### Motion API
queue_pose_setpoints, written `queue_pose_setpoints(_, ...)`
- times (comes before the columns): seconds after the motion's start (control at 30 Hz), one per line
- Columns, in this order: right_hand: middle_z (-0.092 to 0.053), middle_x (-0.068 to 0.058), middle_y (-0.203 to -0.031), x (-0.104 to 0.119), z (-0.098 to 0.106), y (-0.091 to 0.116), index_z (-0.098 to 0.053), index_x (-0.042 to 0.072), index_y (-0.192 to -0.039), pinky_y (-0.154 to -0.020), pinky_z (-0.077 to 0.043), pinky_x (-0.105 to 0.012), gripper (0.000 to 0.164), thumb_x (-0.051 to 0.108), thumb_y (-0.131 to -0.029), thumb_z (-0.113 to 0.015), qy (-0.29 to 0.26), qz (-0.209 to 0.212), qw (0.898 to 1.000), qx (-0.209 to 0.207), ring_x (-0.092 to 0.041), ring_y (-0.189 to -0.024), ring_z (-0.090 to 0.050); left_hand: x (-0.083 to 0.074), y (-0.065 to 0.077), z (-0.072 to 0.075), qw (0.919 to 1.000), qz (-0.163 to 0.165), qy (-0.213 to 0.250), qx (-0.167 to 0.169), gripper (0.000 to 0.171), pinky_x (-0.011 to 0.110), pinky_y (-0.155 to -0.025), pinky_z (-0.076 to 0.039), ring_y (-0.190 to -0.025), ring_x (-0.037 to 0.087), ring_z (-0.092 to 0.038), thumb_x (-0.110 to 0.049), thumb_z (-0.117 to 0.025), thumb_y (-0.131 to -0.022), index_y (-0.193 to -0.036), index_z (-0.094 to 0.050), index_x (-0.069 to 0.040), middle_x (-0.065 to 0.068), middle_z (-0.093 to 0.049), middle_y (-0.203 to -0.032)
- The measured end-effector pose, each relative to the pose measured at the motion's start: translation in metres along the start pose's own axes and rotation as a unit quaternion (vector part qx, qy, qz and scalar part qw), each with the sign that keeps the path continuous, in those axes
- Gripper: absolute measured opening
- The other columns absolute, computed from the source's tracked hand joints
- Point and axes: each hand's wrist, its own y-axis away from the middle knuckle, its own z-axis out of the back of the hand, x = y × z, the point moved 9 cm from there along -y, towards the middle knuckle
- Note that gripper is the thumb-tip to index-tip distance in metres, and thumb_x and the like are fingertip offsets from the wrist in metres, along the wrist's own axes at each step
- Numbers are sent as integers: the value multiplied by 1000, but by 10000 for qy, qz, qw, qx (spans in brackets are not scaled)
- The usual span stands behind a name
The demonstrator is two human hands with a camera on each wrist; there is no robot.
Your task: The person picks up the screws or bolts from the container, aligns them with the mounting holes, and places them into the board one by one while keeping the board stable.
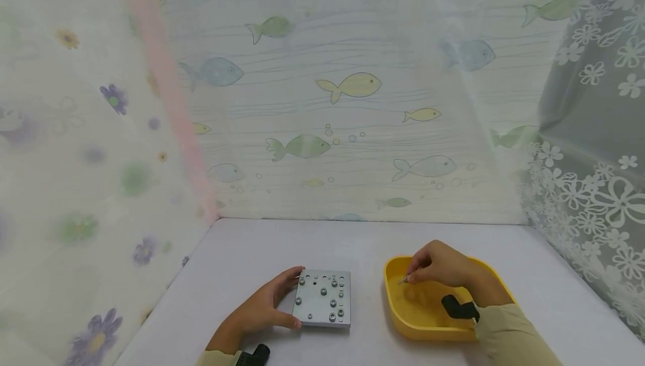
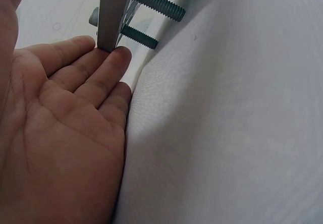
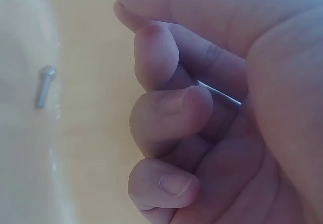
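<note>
My left hand [image 1: 267, 305] holds a square silver metal plate [image 1: 312, 293] by its left side, the thumb at the near corner and the fingers at the far one. Several socket-head bolts stand in the plate's holes. In the left wrist view, threaded bolt shanks [image 2: 159, 4] poke out beneath the plate, and the fingertips touch its edge. Over the yellow tray [image 1: 418, 333], my right hand [image 1: 443, 265] pinches a small silver screw [image 1: 403, 280] between thumb and fingers. That screw is hidden in the right wrist view, where another screw [image 3: 45, 87] lies in the tray.
The white tabletop [image 1: 282, 243] runs back to a fish-patterned curtain [image 1: 353, 131]. A flowered curtain [image 1: 101, 187] hangs at the left, and a grey sheet with white flowers [image 1: 594, 131] at the right. The tray's raised rim surrounds the right hand's work.
</note>
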Motion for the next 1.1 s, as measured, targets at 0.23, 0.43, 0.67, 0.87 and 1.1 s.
queue_pose_setpoints(0.23, -78, -1, -96, 5, 16, 5, -80, 13, -98, -76, -58, -24, 16, 27, -91, -80, -140, -187, 9989, -409, -19, -90, -66, -2, 0, 0, 10000, 34, -24, -23, 116, 18, -125, -22, -153, 23, -37, -26, -97, -67, -163, -32, -22, -4, -44, -163)
queue_pose_setpoints(0.43, -77, -2, -102, 8, 26, 8, -80, 14, -103, -79, -60, -23, 23, 33, -91, -80, -371, -250, 9958, -793, -20, -94, -68, -1, 0, 0, 10000, 0, 11, -25, 116, 14, -123, -23, -153, 23, -37, -24, -97, -67, -163, -31, -21, -3, -43, -163)
queue_pose_setpoints(0.67, -76, -4, -105, 28, 36, 11, -80, 14, -105, -81, -60, -23, 23, 33, -93, -78, -512, -113, 9912, -1217, -21, -92, -68, 0, -1, -1, 10000, -38, 17, -3, 117, 27, -127, -21, -153, 23, -37, -25, -97, -67, -163, -31, -20, -4, -42, -164)
queue_pose_setpoints(0.87, -75, -5, -105, 49, 44, 10, -79, 14, -107, -85, -59, -23, 26, 35, -92, -78, -669, -10, 9862, -1516, -21, -92, -67, -1, -1, -1, 10000, -18, 56, -8, 116, 43, -128, -16, -153, 23, -37, -24, -97, -67, -163, -32, -20, -3, -42, -164)
queue_pose_setpoints(1.1, -75, -7, -103, 70, 40, 7, -79, 12, -106, -76, -58, -23, 26, 33, -91, -80, -960, 291, 9781, -1824, -18, -84, -64, -2, 0, -1, 10000, -10, 16, -16, 116, 41, -129, -18, -153, 23, -37, -24, -97, -67, -163, -32, -21, -4, -42, -163)
